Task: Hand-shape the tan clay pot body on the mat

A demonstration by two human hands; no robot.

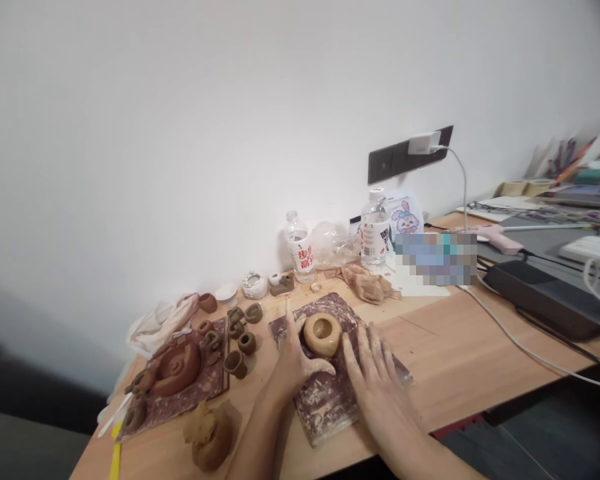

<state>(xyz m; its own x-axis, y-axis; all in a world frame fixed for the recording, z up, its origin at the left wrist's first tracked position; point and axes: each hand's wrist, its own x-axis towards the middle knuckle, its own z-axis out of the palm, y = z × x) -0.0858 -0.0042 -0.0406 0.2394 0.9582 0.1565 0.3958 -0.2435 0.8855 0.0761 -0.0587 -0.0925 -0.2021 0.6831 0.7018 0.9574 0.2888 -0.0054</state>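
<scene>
The left hand (299, 357) has its fingers parted and its thumb spread wide, curving around the left and near sides of one round clay pot (323, 337); no clenching is seen, and firm contact cannot be told. The right hand (377, 377) is released, palm down, its fingers extended and slightly separated, with the index fingertip just beside the pot's right wall. Both forearms reach in from the near edge of the wooden table (455, 360), the hands facing each other across the pot. The pot sits upright, opening upward, on one clay-smeared board (325, 415). A second board (219, 375), to the left, carries one large reddish-brown clay piece (179, 365). One clay lump (210, 437) lies near it. Two plastic bottles (303, 253) stand by the wall.
</scene>
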